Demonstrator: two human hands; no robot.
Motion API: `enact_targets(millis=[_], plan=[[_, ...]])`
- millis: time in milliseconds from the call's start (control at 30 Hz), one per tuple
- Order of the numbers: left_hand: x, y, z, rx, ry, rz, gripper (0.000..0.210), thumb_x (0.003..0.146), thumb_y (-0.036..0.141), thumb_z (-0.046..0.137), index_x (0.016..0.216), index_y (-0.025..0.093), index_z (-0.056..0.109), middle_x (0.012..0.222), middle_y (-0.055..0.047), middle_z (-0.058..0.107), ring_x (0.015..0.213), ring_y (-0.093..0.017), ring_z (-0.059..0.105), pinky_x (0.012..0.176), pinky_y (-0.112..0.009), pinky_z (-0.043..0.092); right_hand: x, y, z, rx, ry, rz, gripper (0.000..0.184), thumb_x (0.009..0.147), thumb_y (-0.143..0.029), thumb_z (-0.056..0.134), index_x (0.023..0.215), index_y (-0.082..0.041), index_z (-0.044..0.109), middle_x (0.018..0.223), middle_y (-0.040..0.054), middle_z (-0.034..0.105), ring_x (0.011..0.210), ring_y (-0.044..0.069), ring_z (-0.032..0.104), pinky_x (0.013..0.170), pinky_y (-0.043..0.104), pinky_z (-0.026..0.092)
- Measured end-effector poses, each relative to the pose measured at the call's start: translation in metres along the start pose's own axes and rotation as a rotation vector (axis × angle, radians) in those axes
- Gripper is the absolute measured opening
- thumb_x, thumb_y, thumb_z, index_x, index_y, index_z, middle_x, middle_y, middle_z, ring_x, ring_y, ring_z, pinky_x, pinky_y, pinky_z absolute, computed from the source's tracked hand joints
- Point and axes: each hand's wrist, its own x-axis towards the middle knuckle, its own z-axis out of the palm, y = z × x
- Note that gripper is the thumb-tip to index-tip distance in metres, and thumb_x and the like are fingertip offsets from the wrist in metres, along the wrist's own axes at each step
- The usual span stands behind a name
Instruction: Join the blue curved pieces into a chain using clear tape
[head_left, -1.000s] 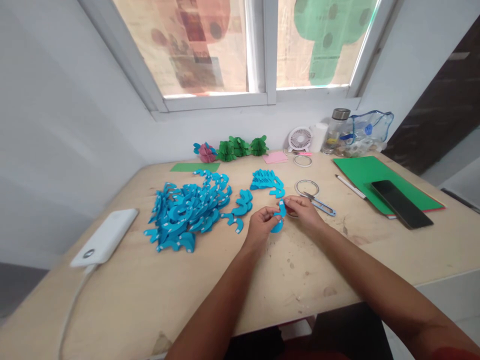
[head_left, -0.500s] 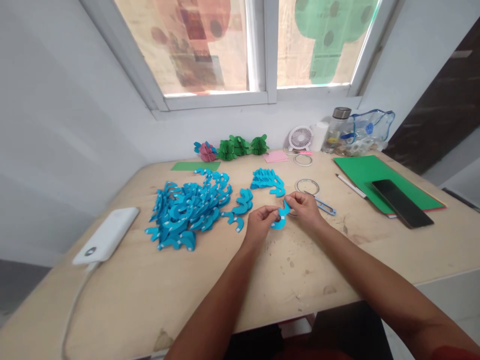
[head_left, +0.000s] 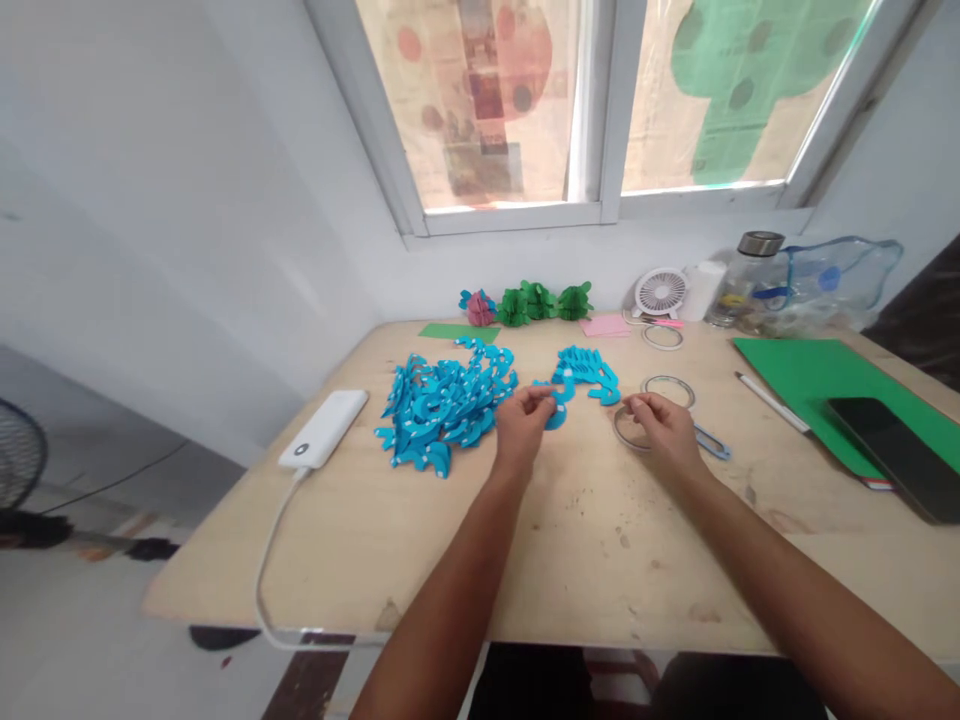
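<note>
Wooden tabletop: blue paper piece pinched by left hand, axis one-to-seven o'clock; right hand narrowed at three o'clock, contents indeterminable.

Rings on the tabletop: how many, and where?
3. One ring lies in front of the small fan; a second ring is just beyond the right hand; a third ring is partly covered by that hand. Others could be hidden under the blue paper pile.

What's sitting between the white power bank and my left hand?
In the head view, a pile of blue paper pieces lies between the white power bank and your left hand.
</note>
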Motion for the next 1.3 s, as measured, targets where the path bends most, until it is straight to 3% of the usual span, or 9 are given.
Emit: enact_targets(millis=[167,267,333,400,500,567,633,900,1300], plan=[[0.024,0.035,-0.067,0.440,0.255,0.229,0.022,0.063,0.023,0.060,0.082,0.016,0.069,0.067,-0.002,0.066,0.065,-0.017,0.059,0.061,-0.026,0.044,0.000,0.000,0.000,-0.049,0.056,-0.060,0.027,0.075,-0.042,0.053,0.076,-0.016,0.062,0.065,0.0029,0.060,0.062,0.016,0.052,0.059,0.027,0.039],[0.035,0.033,-0.110,0.910,0.358,0.227,0.027,0.066,0.022,0.056,0.089,0.017,0.068,0.080,-0.006,0.068,0.083,-0.025,0.059,0.076,-0.036,0.044,0.000,0.000,0.000,-0.074,0.065,-0.076,0.025,0.075,-0.040,0.052,0.073,-0.017,0.061,0.063,0.0014,0.058,0.059,0.015,0.050,0.057,0.026,0.037],[0.034,0.022,-0.122,1.115,0.376,0.245,0.032,0.068,0.020,0.054,0.097,0.017,0.066,0.098,-0.010,0.066,0.096,-0.030,0.056,0.083,-0.040,0.041,-0.001,0.000,0.001,-0.080,0.057,-0.088,0.024,0.076,-0.039,0.051,0.073,-0.017,0.060,0.063,0.0011,0.058,0.058,0.015,0.050,0.057,0.026,0.036],[0.028,0.009,-0.117,1.193,0.291,0.370,0.032,0.072,0.021,0.050,0.101,0.016,0.064,0.107,-0.012,0.063,0.103,-0.029,0.053,0.089,-0.039,0.038,-0.003,0.000,0.001,-0.091,0.050,-0.110,0.024,0.077,-0.038,0.049,0.073,-0.018,0.060,0.064,0.0011,0.059,0.059,0.015,0.050,0.057,0.026,0.036],[0.016,-0.009,-0.085,1.251,0.000,0.518,0.028,0.075,0.025,0.050,0.099,0.020,0.064,0.103,-0.009,0.064,0.105,-0.027,0.051,0.092,-0.037,0.034,-0.005,0.000,0.001,-0.136,0.046,-0.146,0.024,0.079,-0.036,0.046,0.073,-0.018,0.061,0.063,0.0014,0.059,0.060,0.015,0.050,0.058,0.026,0.036],[0.011,-0.016,-0.062,1.307,-0.125,0.542,0.024,0.074,0.026,0.054,0.094,0.022,0.066,0.103,-0.009,0.064,0.109,-0.029,0.047,0.093,-0.039,0.030,-0.005,0.001,0.001,-0.174,0.050,-0.154,0.024,0.080,-0.035,0.045,0.072,-0.018,0.061,0.062,0.0013,0.058,0.060,0.015,0.050,0.058,0.026,0.036],[0.010,-0.020,-0.046,1.384,-0.171,0.541,0.021,0.075,0.031,0.055,0.090,0.022,0.066,0.103,-0.010,0.063,0.110,-0.031,0.044,0.092,-0.042,0.027,-0.004,0.002,0.000,-0.206,0.055,-0.153,0.023,0.080,-0.035,0.046,0.072,-0.018,0.061,0.061,0.0010,0.058,0.059,0.015,0.050,0.057,0.025,0.035],[0.017,-0.031,-0.037,1.483,-0.206,0.512,0.015,0.075,0.029,0.056,0.083,0.021,0.065,0.096,-0.010,0.063,0.107,-0.031,0.044,0.090,-0.045,0.025,0.000,0.005,-0.002,-0.223,0.061,-0.187,0.024,0.079,-0.034,0.046,0.073,-0.018,0.062,0.064,0.0017,0.061,0.060,0.015,0.053,0.059,0.025,0.037],[0.010,-0.031,-0.035,1.325,-0.080,0.418,0.017,0.072,0.025,0.059,0.087,0.022,0.066,0.097,-0.008,0.066,0.104,-0.031,0.050,0.087,-0.044,0.033,0.011,0.008,-0.022,-0.313,0.247,-0.055,0.025,0.079,-0.034,0.043,0.076,-0.018,0.063,0.065,0.0019,0.062,0.063,0.015,0.055,0.060,0.024,0.038]])
